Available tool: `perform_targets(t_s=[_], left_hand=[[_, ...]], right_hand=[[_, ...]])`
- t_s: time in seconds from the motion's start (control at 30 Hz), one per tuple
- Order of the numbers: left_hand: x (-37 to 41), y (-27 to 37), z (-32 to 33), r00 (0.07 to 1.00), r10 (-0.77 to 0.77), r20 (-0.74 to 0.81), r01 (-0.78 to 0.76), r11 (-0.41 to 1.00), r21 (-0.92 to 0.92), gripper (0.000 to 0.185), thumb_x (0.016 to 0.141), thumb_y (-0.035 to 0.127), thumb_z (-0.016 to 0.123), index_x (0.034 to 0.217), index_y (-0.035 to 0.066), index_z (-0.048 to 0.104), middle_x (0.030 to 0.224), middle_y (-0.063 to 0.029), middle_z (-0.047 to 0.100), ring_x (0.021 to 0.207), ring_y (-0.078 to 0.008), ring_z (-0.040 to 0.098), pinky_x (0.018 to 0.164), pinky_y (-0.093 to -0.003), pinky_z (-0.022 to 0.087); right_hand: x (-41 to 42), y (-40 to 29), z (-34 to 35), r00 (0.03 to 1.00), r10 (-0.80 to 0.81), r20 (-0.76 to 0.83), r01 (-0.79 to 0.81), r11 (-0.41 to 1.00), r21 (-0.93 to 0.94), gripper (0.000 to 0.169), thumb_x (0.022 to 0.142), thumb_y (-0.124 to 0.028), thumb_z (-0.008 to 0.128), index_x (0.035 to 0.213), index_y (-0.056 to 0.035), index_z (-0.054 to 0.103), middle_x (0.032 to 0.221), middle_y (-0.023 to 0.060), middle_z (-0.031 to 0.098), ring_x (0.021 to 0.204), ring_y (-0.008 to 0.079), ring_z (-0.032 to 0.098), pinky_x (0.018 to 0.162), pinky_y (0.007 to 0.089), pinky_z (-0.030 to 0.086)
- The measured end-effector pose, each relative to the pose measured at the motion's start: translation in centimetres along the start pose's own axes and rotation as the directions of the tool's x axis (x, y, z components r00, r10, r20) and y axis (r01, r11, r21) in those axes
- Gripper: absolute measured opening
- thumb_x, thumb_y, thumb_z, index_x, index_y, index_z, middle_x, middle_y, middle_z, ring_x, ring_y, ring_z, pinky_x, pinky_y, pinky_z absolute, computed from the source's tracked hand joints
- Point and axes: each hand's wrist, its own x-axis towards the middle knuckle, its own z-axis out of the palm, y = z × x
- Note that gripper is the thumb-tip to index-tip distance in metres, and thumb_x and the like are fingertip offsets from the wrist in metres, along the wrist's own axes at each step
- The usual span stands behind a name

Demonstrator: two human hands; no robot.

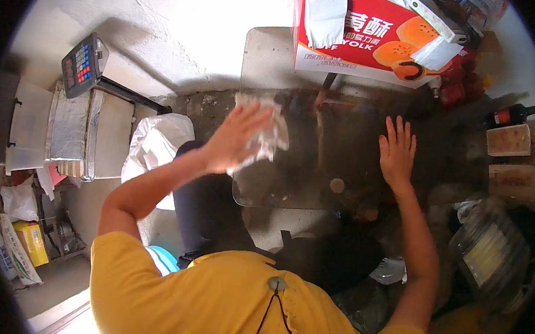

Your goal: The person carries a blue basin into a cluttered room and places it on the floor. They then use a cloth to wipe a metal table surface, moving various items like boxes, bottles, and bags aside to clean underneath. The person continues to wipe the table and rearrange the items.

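Observation:
My left hand (235, 135) lies over a crumpled whitish cloth (277, 126), its fingers spread across it near the left edge of a glass tabletop (289, 186). The cloth looks slightly blurred and is partly hidden under the palm. Further right, my right hand (397, 149) is flat with the fingers extended and holds nothing. It is over the darker part of the tabletop; whether the palm touches the glass I cannot tell. A round pale disc (336, 185) shows near the tabletop's front edge.
A red and white cardboard box (371, 49) stands at the back. Left are a digital scale display (84, 66), foam boxes (108, 134) and a white plastic bag (156, 137). At right are a dark bottle (514, 115), small boxes (508, 140) and a clear plastic package (489, 254).

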Motion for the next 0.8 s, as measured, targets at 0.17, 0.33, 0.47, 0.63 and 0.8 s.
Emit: perform_targets(t_s=[0.17, 0.33, 0.47, 0.63, 0.8], left_hand=[[-4.6, 6.1, 1.1, 0.98, 0.135, 0.148, -0.147, 0.986, 0.073, 0.044, 0.094, 0.035, 0.048, 0.134, 0.019, 0.048, 0.152, -0.0007, 0.026, 0.144, -0.0257, 0.012, 0.115, -0.0482, 0.008], [1.9, 10.0, 3.8, 0.854, 0.462, 0.24, -0.471, 0.882, -0.021, 0.058, 0.091, 0.038, 0.05, 0.143, 0.02, 0.033, 0.153, -0.0029, 0.023, 0.144, -0.0264, 0.011, 0.115, -0.0457, 0.009], [7.7, 13.1, 6.9, 0.812, 0.575, 0.101, -0.575, 0.817, -0.033, 0.06, 0.091, 0.043, 0.049, 0.145, 0.023, 0.031, 0.153, -0.0031, 0.023, 0.142, -0.0295, 0.015, 0.113, -0.0513, 0.011], [3.3, 7.3, 2.9, 0.859, 0.471, 0.201, -0.493, 0.867, 0.076, 0.051, 0.092, 0.051, 0.044, 0.138, 0.031, 0.041, 0.154, 0.0025, 0.021, 0.143, -0.0283, 0.008, 0.11, -0.0609, 0.005], [-2.9, 3.8, -1.3, 0.817, 0.273, 0.508, -0.346, 0.937, 0.054, 0.049, 0.091, 0.052, 0.047, 0.137, 0.036, 0.043, 0.156, 0.0074, 0.011, 0.144, -0.0262, -0.005, 0.111, -0.0598, -0.006]], right_hand=[[-0.2, 0.6, -0.3, 1.0, 0.009, -0.011, -0.009, 1.0, -0.014, 0.05, 0.097, -0.034, 0.042, 0.143, -0.0187, 0.034, 0.148, 0.0121, 0.031, 0.137, 0.0353, 0.026, 0.111, 0.0529, 0.018], [0.3, 0.5, 0.2, 1.0, 0.0, -0.006, 0.0, 1.0, -0.028, 0.049, 0.097, -0.035, 0.041, 0.143, -0.019, 0.035, 0.148, 0.0126, 0.031, 0.137, 0.0349, 0.026, 0.11, 0.0534, 0.018], [0.4, 0.3, 0.3, 1.0, -0.016, -0.027, 0.016, 1.0, 0.0, 0.048, 0.097, -0.036, 0.04, 0.143, -0.0198, 0.035, 0.149, 0.0121, 0.031, 0.137, 0.0349, 0.026, 0.11, 0.0532, 0.018], [-0.2, 1.1, 0.0, 0.999, 0.004, -0.033, -0.004, 1.0, 0.004, 0.048, 0.097, -0.036, 0.039, 0.143, -0.0211, 0.034, 0.149, 0.0109, 0.03, 0.138, 0.0345, 0.025, 0.111, 0.0533, 0.017], [-0.1, 0.8, 0.1, 0.999, 0.033, 0.007, -0.033, 0.999, -0.008, 0.049, 0.097, -0.035, 0.041, 0.143, -0.0201, 0.035, 0.149, 0.0116, 0.03, 0.137, 0.0352, 0.026, 0.11, 0.0542, 0.018]])
